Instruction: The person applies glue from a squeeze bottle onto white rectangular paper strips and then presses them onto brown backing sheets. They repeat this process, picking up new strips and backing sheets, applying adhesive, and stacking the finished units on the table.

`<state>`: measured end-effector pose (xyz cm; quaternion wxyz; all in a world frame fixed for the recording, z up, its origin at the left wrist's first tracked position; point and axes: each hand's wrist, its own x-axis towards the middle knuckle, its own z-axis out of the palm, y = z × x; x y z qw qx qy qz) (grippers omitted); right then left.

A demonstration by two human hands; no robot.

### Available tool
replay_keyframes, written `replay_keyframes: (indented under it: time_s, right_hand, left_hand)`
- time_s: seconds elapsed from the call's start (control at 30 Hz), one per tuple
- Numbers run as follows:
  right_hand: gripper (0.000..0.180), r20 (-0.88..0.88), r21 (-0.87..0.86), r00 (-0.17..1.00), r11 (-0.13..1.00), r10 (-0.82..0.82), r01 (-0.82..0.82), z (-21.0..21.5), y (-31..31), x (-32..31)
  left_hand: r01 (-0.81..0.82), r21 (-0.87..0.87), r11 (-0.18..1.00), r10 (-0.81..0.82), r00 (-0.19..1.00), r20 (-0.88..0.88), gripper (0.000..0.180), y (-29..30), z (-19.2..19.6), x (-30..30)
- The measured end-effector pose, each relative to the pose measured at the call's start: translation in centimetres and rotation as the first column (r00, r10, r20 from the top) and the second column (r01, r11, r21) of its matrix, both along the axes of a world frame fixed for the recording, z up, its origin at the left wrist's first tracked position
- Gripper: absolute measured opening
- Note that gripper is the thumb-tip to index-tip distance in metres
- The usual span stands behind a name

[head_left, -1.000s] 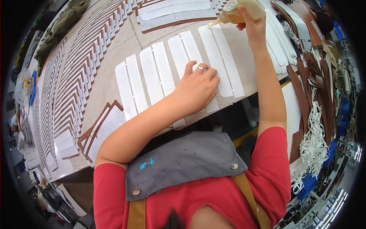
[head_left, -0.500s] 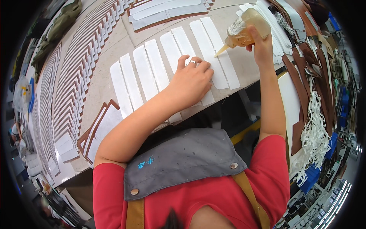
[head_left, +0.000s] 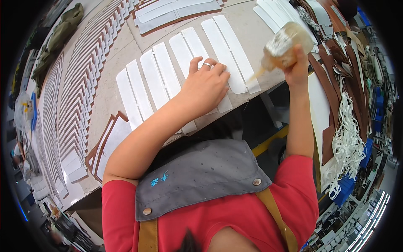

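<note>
Glue bottle over white strips on the desk (head_left: 105,105)

Right hand (head_left: 296,63) wraps its grip around the amber bottle (head_left: 285,40), nozzle over white strips (head_left: 231,50); left hand (head_left: 205,86) lies spread flat on them; brown leather pieces (head_left: 331,84) crowd the right.

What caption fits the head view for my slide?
Left hand presses white strips on the table while right hand tilts a glue bottle over them.

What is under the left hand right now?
The left hand lies flat on white strips on the table. The strips' parts under the palm are covered.
</note>
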<state>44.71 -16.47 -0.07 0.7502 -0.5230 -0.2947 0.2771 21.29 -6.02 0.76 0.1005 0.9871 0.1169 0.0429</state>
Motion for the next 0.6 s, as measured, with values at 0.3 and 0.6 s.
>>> replay_keyframes:
  time_s: [0.3,0.6]
  right_hand:
    - [0.033,0.418,0.148,0.906,0.989,-0.067,0.004,1.9,10.6,1.3]
    - [0.029,0.492,0.082,0.869,0.997,-0.045,0.005,1.2,13.8,2.2]
  left_hand:
    - [-0.007,-0.022,1.0,0.007,1.0,-0.002,0.027,0.1,0.0,0.0]
    - [-0.001,-0.027,1.0,0.001,1.0,0.004,0.026,0.1,-0.1,0.0]
